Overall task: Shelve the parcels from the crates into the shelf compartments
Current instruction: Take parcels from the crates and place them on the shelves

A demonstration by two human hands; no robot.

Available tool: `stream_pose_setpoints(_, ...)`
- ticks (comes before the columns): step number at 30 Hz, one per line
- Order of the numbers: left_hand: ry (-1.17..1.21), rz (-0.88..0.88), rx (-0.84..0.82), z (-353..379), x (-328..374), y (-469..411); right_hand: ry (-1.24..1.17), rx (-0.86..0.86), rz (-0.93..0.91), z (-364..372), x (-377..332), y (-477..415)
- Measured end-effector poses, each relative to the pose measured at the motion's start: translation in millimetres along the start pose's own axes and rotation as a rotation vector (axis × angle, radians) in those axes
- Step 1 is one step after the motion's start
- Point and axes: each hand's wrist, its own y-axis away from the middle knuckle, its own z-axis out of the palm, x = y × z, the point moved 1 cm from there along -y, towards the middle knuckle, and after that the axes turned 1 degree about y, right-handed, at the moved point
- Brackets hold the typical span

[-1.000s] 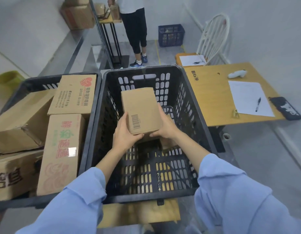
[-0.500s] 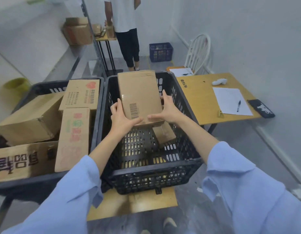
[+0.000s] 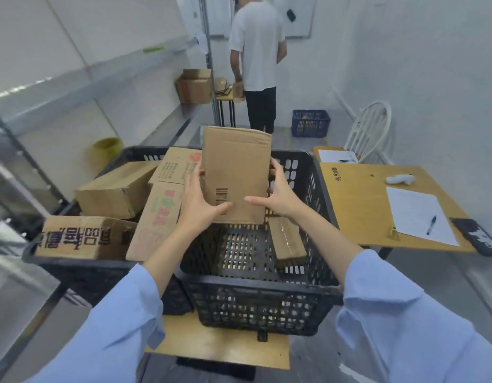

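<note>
My left hand (image 3: 201,200) and right hand (image 3: 278,197) grasp the barcoded cardboard parcel (image 3: 236,167) by opposite edges, upright above the black crate (image 3: 262,286), likely to clear its rim. One taped parcel (image 3: 287,241) lies inside.

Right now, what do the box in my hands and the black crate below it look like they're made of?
The box looks like brown corrugated cardboard, matte, judging by its creased top edge and printed barcode. The black crate looks like moulded plastic with a slight sheen, its walls and floor a slotted grid.
</note>
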Motion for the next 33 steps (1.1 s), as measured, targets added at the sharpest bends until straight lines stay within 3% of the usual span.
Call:
stream_pose_setpoints(13,0.183,-0.120,0.205,-21,39,79,-0.105,-0.153,-0.242,-8,-33,28)
stream_pose_setpoints(18,0.053,-0.126,0.314,-31,57,106,-0.161,-0.232,-0.284,-11,-47,45)
stream_pose_setpoints(23,0.115,-0.106,0.397,-52,71,140,-0.189,-0.285,-0.332,-1,-65,63)
stream_pose_setpoints(33,-0.047,-0.141,0.616,-123,84,214,-0.216,-0.504,-0.440,72,-117,105)
